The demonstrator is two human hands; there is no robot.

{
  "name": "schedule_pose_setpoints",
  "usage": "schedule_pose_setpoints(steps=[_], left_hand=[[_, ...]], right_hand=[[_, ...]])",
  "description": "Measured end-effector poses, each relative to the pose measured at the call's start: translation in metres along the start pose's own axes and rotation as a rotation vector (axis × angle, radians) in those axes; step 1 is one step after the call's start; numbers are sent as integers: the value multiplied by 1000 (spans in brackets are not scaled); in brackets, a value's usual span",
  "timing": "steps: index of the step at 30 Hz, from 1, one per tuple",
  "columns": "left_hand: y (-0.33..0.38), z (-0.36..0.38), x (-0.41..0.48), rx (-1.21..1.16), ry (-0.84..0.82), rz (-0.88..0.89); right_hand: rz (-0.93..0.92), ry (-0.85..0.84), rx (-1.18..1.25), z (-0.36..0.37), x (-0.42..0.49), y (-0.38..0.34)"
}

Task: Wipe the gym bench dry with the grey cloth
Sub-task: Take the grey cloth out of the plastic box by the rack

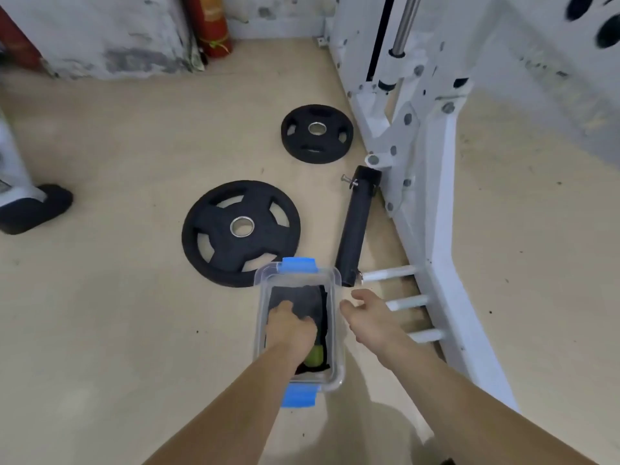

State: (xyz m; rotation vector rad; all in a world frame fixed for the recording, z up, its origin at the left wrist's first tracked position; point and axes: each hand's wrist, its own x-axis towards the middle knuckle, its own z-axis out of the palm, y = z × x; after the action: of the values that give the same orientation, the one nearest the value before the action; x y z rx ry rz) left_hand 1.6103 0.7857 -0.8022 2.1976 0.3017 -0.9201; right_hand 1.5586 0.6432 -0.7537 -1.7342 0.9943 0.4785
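Observation:
A clear plastic box (335, 333) with blue clips stands on the floor in front of me. The grey cloth (295, 295) lies folded inside it, next to a black item and a yellow-green object (314, 355). My left hand (290, 325) is inside the box, its fingers closed on the near edge of the grey cloth. Just right of the box rim, my right hand (364, 313) hovers with fingers apart and holds nothing. No gym bench is in view.
Two black weight plates (240, 231) (317, 133) lie on the beige floor beyond the box. A black tube (355, 226) lies beside a white machine frame (432, 203) with pegs on the right. A red cylinder (211, 25) stands at the far wall. A black-capped foot (37, 206) sits left.

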Motion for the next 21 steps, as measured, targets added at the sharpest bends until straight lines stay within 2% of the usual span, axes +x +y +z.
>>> schedule_pose_setpoints(steps=[5, 9, 11, 15, 21], left_hand=[[-28, 31, 48, 119, 82, -78], [-43, 43, 59, 224, 164, -92], [-42, 42, 61, 244, 208, -99], [-38, 40, 71, 144, 197, -138], [-27, 35, 61, -148, 58, -233]], right_hand=[[24, -36, -163, 10, 31, 36], [106, -70, -39, 15, 34, 52], [90, -117, -62, 21, 34, 53], [40, -168, -119, 33, 36, 52], [112, -107, -44, 39, 32, 48]])
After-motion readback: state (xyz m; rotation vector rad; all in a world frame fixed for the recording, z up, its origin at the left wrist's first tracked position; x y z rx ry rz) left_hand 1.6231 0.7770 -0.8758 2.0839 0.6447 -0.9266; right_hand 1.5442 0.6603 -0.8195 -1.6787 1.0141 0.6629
